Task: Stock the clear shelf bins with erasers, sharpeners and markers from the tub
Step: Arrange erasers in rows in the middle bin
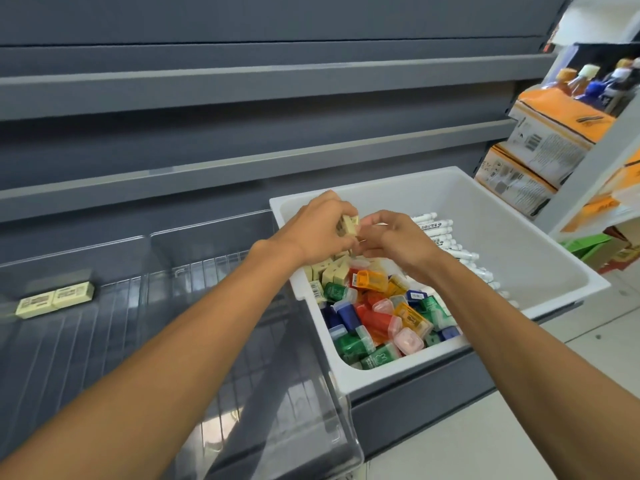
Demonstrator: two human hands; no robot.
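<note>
Clamped with the left hand (318, 226) on a small stack of erasers (348, 225), over the far left corner of the white tub (512, 237). Met there by the right hand (398, 244), fingertips curled at the same stack; cannot tell whether pinching. Directly beneath both hands, loose erasers (332, 270). Nearer the wrists, coloured sharpeners (377, 315). Beyond the right hand and partly hidden by it, white markers (446, 237). Left of the left forearm, clear bins (104, 341) holding two erasers (55, 299). Far right, orange cartons (543, 140).

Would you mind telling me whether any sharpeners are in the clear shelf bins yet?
No, the clear bins show only two cream erasers, and the coloured sharpeners all lie in the white tub.
</note>
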